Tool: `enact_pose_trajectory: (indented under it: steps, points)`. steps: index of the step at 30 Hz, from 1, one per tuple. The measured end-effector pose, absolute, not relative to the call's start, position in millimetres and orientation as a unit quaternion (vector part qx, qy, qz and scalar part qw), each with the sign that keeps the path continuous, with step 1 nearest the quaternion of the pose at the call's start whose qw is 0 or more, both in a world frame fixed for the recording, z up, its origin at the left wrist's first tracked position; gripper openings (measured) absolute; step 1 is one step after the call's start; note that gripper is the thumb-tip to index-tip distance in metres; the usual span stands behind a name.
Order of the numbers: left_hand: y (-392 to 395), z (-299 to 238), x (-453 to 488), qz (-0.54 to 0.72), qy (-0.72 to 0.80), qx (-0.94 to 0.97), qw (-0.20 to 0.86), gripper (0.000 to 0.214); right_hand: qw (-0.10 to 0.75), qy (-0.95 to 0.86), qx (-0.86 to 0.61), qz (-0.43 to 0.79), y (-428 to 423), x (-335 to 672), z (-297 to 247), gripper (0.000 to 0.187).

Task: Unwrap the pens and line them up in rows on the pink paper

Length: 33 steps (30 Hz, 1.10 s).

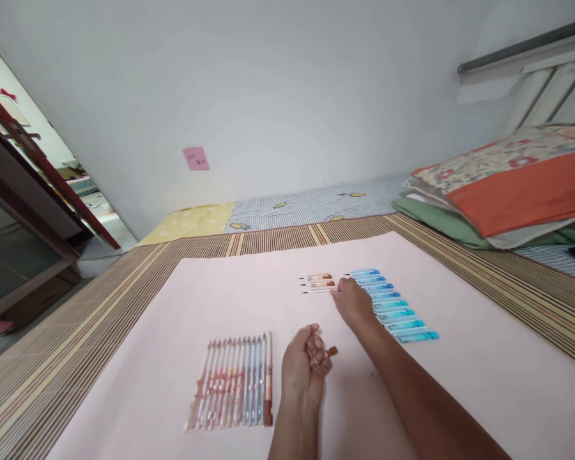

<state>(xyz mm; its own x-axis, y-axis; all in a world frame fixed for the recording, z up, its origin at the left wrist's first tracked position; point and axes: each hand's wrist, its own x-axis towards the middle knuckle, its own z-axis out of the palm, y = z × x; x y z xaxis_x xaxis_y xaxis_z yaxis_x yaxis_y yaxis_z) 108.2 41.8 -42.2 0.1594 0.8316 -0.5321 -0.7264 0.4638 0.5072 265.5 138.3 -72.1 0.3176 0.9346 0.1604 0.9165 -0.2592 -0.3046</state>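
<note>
A pink sheet (239,287) covers much of a striped mat (100,326); beyond rises a pale wall (287,96) bearing a pink note (196,158), with folded bedding (522,188) at far right. The left hand (305,351), palm up, fingers curled, grips a brown-capped piece (333,351) at the near middle. Farther off, the right hand (352,301), palm down, pinches the right end of a white pen (317,292), between two brown pens (321,284) and blue pens (397,314).
</note>
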Motion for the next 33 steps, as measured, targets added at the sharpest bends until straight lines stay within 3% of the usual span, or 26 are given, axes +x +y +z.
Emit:
enact_pose_trajectory:
  steps: [4, 7, 10, 12, 14, 18, 26, 33]
  points:
    - [42, -42, 107, 0.52, 0.384, 0.064, 0.76, 0.015, 0.206, -0.576, -0.79, 0.042, 136, 265, -69, 0.012]
    - [43, -37, 104, 0.533, 0.364, 0.057, 0.762, 0.024, 0.295, -0.575, -0.753, 0.123, 128, 263, -56, 0.01]
    - [46, -33, 98, 0.54, 0.355, 0.037, 0.762, 0.033, 0.402, -0.617, -0.625, 0.257, 105, 258, -31, 0.013]
    - [48, -32, 95, 0.543, 0.359, 0.025, 0.759, 0.034, 0.417, -0.662, -0.539, 0.313, 82, 252, -14, 0.013]
    - [49, -32, 93, 0.543, 0.364, 0.025, 0.756, 0.034, 0.378, -0.708, -0.502, 0.322, 59, 244, -3, 0.012]
    - [48, -31, 94, 0.543, 0.364, 0.036, 0.756, 0.032, 0.325, -0.765, -0.508, 0.226, 31, 227, -10, 0.015]
    - [46, -27, 96, 0.535, 0.398, 0.044, 0.744, 0.028, 0.331, -0.735, -0.568, 0.168, 49, 226, -28, 0.015]
    - [50, -42, 94, 0.543, 0.432, 0.054, 0.718, 0.021, 0.12, -0.736, -0.665, -0.039, 111, 249, -40, 0.022]
